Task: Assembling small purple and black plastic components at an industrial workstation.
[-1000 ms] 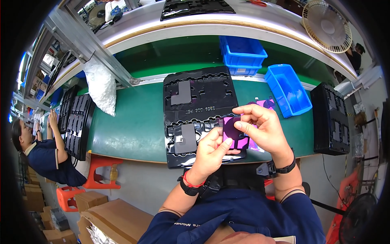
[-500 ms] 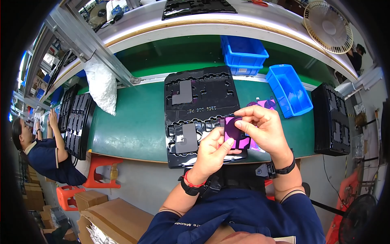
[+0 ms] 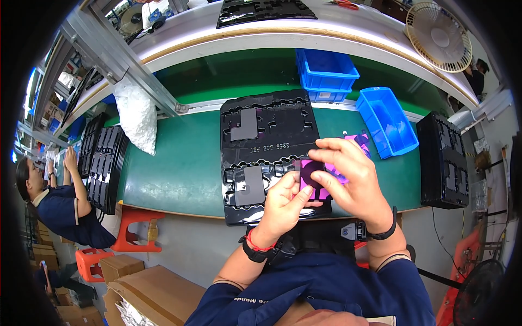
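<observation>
My left hand is closed on a small flat piece, black and pink-purple, with the thumb on its lower face. Over the piece's right side comes my right hand, its thumb tip on the dark area and its bent fingers by the upper edge. Beneath both hands lies a black moulded plastic tray with shaped recesses. Grey L-shaped pieces sit in its upper left and lower left. Pink-purple printed sheets lie right of the tray, partly hidden by my right hand.
Blue bins stand behind the tray and at its right. Stacked black trays rise at the bench's right end, with more at the left by a seated co-worker. A white filled bag hangs beside the metal post.
My right thumb has slid left and down across the piece's face, and the fingers have lifted and spread slightly. My left hand keeps its hold.
</observation>
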A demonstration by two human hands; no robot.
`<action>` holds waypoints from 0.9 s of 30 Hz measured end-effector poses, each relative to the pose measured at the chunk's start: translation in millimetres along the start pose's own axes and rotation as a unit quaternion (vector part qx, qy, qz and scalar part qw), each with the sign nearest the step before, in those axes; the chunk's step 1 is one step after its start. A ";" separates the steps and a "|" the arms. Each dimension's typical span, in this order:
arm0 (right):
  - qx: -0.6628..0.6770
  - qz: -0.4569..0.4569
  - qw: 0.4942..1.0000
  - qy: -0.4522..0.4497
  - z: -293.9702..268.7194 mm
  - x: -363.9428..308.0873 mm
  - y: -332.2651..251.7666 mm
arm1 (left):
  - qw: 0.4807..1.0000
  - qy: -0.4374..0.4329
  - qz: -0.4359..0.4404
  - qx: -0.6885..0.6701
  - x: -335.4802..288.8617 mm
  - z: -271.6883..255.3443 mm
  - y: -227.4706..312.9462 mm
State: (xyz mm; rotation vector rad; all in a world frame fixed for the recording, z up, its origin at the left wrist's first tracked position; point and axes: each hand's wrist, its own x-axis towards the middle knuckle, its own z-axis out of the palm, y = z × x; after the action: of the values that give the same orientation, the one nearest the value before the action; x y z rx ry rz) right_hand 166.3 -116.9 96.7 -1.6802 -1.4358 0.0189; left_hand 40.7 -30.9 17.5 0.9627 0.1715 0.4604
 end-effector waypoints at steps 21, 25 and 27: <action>-0.024 -0.068 0.997 -0.032 1.4 -7.7 -3.2 | 0.999 -0.024 0.026 -0.007 -1.0 -5.0 -4.9; 0.062 -0.066 0.993 0.077 -6.7 -1.3 2.1 | 1.000 0.023 -0.004 0.013 0.7 3.1 -1.2; 0.158 0.053 0.970 0.176 -12.3 1.2 20.7 | 0.999 0.026 -0.004 0.024 -1.0 1.6 -0.2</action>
State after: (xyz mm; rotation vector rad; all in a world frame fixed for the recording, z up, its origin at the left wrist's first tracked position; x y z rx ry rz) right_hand 189.4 -121.8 91.9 -1.4120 -1.0172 0.0087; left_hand 40.4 -32.6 18.2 0.9966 0.2338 0.4752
